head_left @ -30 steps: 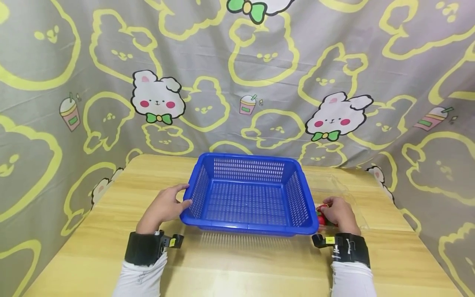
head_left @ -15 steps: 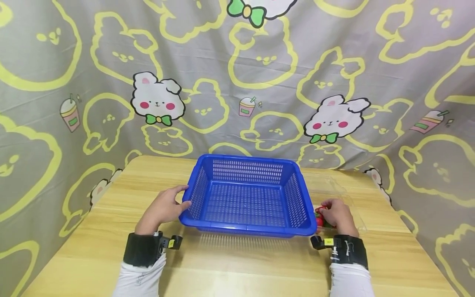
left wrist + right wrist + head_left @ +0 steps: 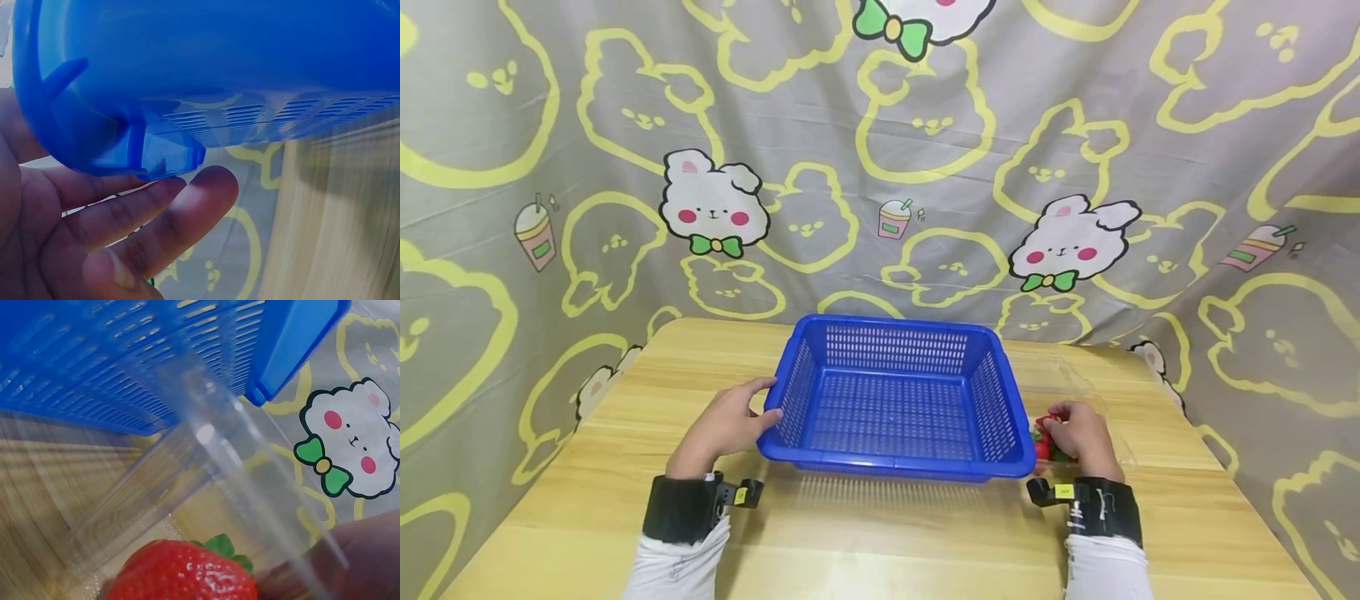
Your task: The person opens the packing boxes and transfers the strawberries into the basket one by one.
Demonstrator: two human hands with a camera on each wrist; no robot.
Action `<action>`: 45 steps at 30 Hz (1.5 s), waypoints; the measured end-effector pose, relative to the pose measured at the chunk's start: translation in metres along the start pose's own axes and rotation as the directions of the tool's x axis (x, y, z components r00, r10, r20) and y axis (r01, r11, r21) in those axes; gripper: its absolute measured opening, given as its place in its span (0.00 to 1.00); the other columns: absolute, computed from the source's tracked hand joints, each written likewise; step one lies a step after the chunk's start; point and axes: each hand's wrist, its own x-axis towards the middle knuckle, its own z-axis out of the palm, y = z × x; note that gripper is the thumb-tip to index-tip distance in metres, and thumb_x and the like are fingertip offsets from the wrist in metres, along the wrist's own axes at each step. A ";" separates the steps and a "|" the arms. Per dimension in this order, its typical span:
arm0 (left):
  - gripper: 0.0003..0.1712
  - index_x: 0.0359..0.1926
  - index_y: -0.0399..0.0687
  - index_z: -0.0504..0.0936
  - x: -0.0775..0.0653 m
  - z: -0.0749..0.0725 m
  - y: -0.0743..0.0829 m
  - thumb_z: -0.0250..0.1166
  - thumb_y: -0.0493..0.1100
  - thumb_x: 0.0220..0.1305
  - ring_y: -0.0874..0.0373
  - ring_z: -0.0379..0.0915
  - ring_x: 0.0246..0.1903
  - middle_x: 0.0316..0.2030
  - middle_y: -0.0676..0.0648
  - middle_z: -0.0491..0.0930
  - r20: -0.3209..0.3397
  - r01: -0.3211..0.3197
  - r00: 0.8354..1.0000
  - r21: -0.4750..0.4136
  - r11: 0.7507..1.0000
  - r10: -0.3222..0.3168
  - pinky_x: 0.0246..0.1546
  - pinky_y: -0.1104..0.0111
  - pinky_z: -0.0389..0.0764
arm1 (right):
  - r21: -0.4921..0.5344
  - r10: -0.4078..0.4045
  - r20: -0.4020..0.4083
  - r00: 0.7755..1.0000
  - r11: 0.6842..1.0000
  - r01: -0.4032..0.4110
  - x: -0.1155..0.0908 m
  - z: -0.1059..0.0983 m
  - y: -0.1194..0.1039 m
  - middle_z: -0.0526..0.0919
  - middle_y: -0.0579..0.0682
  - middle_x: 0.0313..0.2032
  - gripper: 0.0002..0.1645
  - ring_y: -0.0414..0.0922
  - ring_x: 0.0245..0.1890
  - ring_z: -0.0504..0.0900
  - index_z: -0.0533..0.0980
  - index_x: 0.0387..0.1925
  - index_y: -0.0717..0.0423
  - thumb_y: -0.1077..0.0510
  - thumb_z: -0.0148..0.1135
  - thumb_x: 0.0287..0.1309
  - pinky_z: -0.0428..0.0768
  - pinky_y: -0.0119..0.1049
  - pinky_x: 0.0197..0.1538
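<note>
A blue plastic basket (image 3: 895,461) with slotted walls stands mid-table, with nothing inside. At its left rim, my left hand (image 3: 726,422) holds the edge, thumb over the rim; in the left wrist view, other fingers (image 3: 144,237) lie beneath the rim. Beyond the basket's right side, my right hand (image 3: 1082,433) reaches into a clear plastic box (image 3: 1116,433) and pinches a red strawberry (image 3: 1047,421) at its fingertips. More strawberries (image 3: 1042,448) lie below it, partly hidden by hand and basket. The right wrist view shows one strawberry (image 3: 181,575) close up, green leaves on top, behind the box wall.
A light wooden table (image 3: 865,533) carries everything. Behind it and along both sides hangs a grey curtain (image 3: 820,100) with yellow outlines and rabbit faces. The clear box's transparent lid (image 3: 1048,371) lies open toward the back, close to the basket's right wall.
Both hands keep nearly the same places at the rim and the strawberries. The whole head view has shifted slightly, with basket and hands appearing a little lower and further left.
</note>
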 end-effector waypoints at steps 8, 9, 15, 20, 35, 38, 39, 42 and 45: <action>0.32 0.66 0.35 0.62 0.001 0.000 0.000 0.59 0.43 0.66 0.43 0.81 0.38 0.53 0.28 0.76 0.009 0.007 1.000 -0.007 1.000 -0.007 0.38 0.49 0.84 | -0.014 -0.026 -0.035 0.999 1.000 0.026 -0.002 -0.004 -0.001 0.75 0.74 0.48 0.21 0.64 0.42 0.74 0.73 0.50 0.72 0.59 0.58 0.59 0.75 0.60 0.47; 0.32 0.66 0.36 0.61 0.000 0.000 0.000 0.59 0.43 0.66 0.42 0.81 0.38 0.53 0.28 0.75 0.009 0.010 1.000 -0.007 1.000 -0.010 0.38 0.49 0.84 | -0.013 -0.026 -0.039 0.999 1.000 0.025 -0.002 -0.004 -0.001 0.76 0.74 0.48 0.22 0.64 0.42 0.74 0.73 0.50 0.72 0.59 0.58 0.59 0.75 0.60 0.47; 0.32 0.66 0.35 0.61 -0.002 -0.002 -0.001 0.59 0.43 0.66 0.42 0.81 0.38 0.54 0.27 0.74 0.005 0.009 1.000 -0.003 1.000 -0.009 0.39 0.48 0.84 | -0.010 -0.022 -0.061 0.998 1.000 0.022 -0.003 -0.004 -0.004 0.76 0.73 0.48 0.21 0.64 0.43 0.73 0.73 0.50 0.71 0.58 0.58 0.60 0.74 0.61 0.48; 0.32 0.66 0.34 0.61 -0.002 -0.003 0.000 0.59 0.43 0.66 0.41 0.81 0.39 0.54 0.27 0.74 0.002 0.002 1.000 0.006 1.000 -0.002 0.40 0.47 0.83 | -0.015 -0.035 -0.077 0.996 0.999 0.034 -0.004 -0.005 -0.006 0.76 0.73 0.49 0.21 0.64 0.44 0.73 0.73 0.50 0.71 0.59 0.56 0.60 0.73 0.62 0.49; 0.32 0.67 0.34 0.60 -0.001 -0.001 -0.001 0.58 0.43 0.66 0.41 0.81 0.40 0.56 0.27 0.72 0.018 0.004 1.000 -0.013 1.000 -0.004 0.41 0.47 0.83 | 0.007 -0.042 -0.078 0.996 0.999 0.042 -0.012 -0.011 -0.016 0.74 0.74 0.50 0.21 0.65 0.46 0.72 0.72 0.51 0.70 0.59 0.56 0.62 0.73 0.64 0.50; 0.32 0.66 0.34 0.60 -0.001 0.000 -0.001 0.58 0.43 0.66 0.41 0.81 0.40 0.56 0.27 0.72 0.018 0.000 1.000 -0.012 1.000 0.000 0.41 0.46 0.83 | 0.009 -0.041 -0.078 0.996 0.999 0.042 -0.013 -0.012 -0.016 0.74 0.74 0.50 0.21 0.65 0.45 0.72 0.72 0.51 0.70 0.58 0.57 0.62 0.74 0.63 0.49; 0.32 0.66 0.34 0.60 -0.001 0.000 -0.001 0.58 0.43 0.66 0.41 0.81 0.40 0.56 0.27 0.72 0.018 -0.001 1.000 -0.011 1.000 0.001 0.41 0.46 0.83 | 0.009 -0.043 -0.078 0.996 0.999 0.044 -0.014 -0.012 -0.017 0.74 0.74 0.51 0.21 0.65 0.45 0.73 0.72 0.52 0.70 0.58 0.57 0.62 0.74 0.63 0.49; 0.32 0.66 0.34 0.60 -0.001 0.000 -0.001 0.58 0.43 0.66 0.41 0.81 0.40 0.57 0.27 0.72 0.019 -0.002 1.000 -0.010 1.000 0.002 0.41 0.46 0.83 | 0.007 -0.051 -0.085 0.995 0.999 0.052 -0.014 -0.013 -0.017 0.74 0.74 0.51 0.22 0.65 0.45 0.73 0.72 0.52 0.70 0.57 0.57 0.62 0.74 0.64 0.49; 0.33 0.67 0.34 0.60 -0.001 0.000 -0.001 0.58 0.43 0.66 0.41 0.81 0.40 0.57 0.27 0.72 0.021 0.002 1.000 -0.009 1.000 -0.002 0.41 0.46 0.83 | 0.002 -0.065 -0.096 0.993 0.998 0.066 -0.016 -0.012 -0.019 0.75 0.73 0.51 0.21 0.65 0.47 0.73 0.73 0.51 0.70 0.58 0.57 0.63 0.74 0.63 0.50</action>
